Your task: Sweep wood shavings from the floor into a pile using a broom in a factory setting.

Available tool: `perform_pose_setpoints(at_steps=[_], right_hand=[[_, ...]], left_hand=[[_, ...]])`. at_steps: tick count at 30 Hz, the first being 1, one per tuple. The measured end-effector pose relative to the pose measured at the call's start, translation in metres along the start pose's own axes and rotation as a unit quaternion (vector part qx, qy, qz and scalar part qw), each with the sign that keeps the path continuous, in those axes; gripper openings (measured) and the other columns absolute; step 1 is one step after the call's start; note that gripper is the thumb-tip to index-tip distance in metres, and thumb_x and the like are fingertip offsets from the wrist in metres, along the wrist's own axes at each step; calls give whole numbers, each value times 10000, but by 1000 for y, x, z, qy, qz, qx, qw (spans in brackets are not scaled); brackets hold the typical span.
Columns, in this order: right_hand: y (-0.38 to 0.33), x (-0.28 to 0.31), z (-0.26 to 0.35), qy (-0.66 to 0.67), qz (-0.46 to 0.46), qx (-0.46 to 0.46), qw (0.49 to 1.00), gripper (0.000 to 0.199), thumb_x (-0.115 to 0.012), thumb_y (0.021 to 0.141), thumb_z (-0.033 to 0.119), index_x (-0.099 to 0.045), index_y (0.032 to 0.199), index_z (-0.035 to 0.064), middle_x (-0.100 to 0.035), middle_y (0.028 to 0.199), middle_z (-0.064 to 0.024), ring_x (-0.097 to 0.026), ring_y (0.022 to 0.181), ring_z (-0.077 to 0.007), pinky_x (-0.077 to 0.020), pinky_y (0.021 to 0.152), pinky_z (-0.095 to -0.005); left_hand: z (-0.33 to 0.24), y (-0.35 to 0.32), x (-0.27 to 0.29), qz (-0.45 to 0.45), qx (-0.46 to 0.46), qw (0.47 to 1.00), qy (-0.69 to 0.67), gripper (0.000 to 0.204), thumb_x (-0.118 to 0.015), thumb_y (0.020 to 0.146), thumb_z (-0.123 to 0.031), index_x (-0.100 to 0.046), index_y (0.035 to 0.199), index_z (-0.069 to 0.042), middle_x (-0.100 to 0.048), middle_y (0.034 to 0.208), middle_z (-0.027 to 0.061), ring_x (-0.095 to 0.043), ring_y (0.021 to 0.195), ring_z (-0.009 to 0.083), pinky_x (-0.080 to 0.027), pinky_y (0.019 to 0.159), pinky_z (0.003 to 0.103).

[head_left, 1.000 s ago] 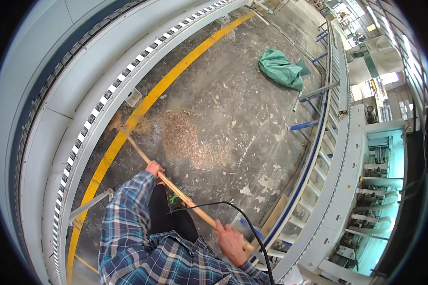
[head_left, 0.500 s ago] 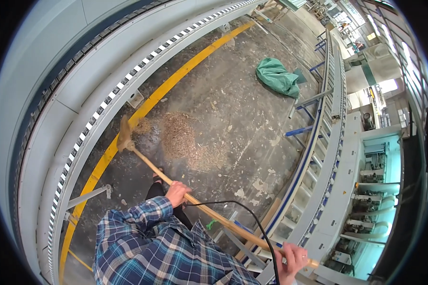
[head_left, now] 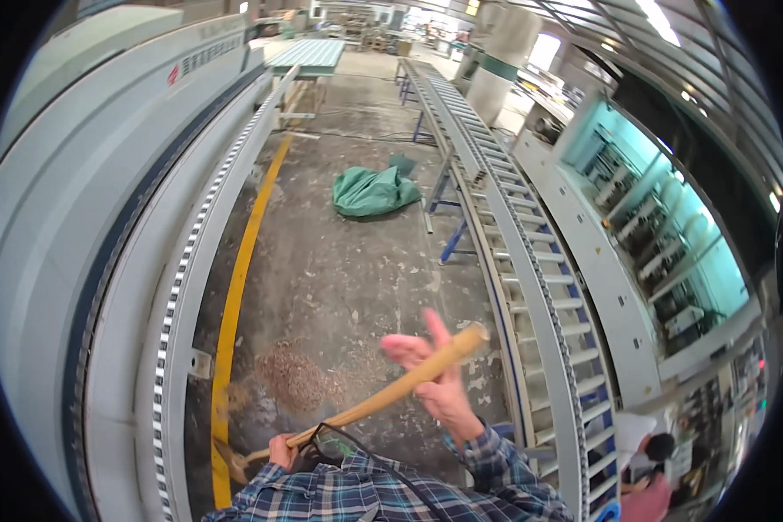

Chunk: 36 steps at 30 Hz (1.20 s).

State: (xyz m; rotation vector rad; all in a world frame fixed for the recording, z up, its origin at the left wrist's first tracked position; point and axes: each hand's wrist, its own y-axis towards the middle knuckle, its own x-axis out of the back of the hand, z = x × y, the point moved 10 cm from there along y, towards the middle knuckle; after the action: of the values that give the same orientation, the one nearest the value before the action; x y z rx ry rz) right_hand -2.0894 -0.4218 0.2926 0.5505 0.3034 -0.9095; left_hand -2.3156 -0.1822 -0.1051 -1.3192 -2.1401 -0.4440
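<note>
A broom with a pale wooden handle (head_left: 383,398) slants across in front of me, from its bristle head (head_left: 233,461) at the lower left up to the handle's end at the right. My left hand (head_left: 281,451) is closed round the handle's lower part. My right hand (head_left: 444,391) is open near the upper end, fingers stretched out and slightly blurred, with the handle crossing over it; whether the palm touches the wood I cannot tell. A pile of brown wood chips or shavings (head_left: 294,376) lies on the floor beyond my left hand. A black cord (head_left: 378,458) hangs before my checked shirt.
A long grey machine (head_left: 122,217) runs along the left, beside a yellow floor line (head_left: 244,261). To the right stands a roller conveyor (head_left: 539,261), with an open teal-lit machine (head_left: 661,209) behind it. A green sack (head_left: 374,191) lies ahead. Another person (head_left: 648,470) is at lower right.
My view has tilted up and turned. The right hand has opened from its grip, and the handle's upper end has swung up and away from me. The left hand keeps its hold.
</note>
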Motion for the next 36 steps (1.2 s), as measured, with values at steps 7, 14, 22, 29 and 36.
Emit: perform_pose_setpoints(at_steps=[7,14,22,29,36], right_hand=[[0,-58,-71,69,115,-127,983,243,-585,911,183,-541,1056,-6,-488,723,-19,-480,643,-121,-401,598,-271],[-68,-12,-125,54,-13,-126,990,171,-474,976,161,-531,948,3,-385,605,23,-396,561,-85,-368,547,-243],[-112,14,-14,-289,-227,-134,920,157,-558,923,161,-572,864,16,-570,649,-55,-531,514,-134,-469,514,-281],[-77,-27,150,-102,-60,185,976,253,-332,1011,173,-446,1088,-38,-352,519,39,-324,366,-49,-299,312,-197],[-31,25,42,7,-145,88,986,238,-373,1003,195,-511,1071,13,-285,514,70,-231,375,-39,-194,335,-221]], left_hand=[[12,4,47,-104,-91,990,-18,155,-591,730,-50,-616,874,4,-610,750,214,-584,716,397,-449,647,448],[115,17,0,17,26,998,63,243,-607,646,-67,-720,854,-120,-671,822,158,-636,820,350,-500,749,432],[56,41,-127,179,-196,963,-37,328,-627,678,-157,-657,1001,-109,-660,869,123,-615,807,349,-487,723,456],[-186,61,-57,264,-256,925,-100,373,-610,693,-66,-618,1066,-79,-658,906,128,-611,844,350,-469,742,420],[-84,83,10,165,-109,980,17,333,-615,666,-14,-647,993,-72,-659,801,156,-652,740,324,-525,677,407]])
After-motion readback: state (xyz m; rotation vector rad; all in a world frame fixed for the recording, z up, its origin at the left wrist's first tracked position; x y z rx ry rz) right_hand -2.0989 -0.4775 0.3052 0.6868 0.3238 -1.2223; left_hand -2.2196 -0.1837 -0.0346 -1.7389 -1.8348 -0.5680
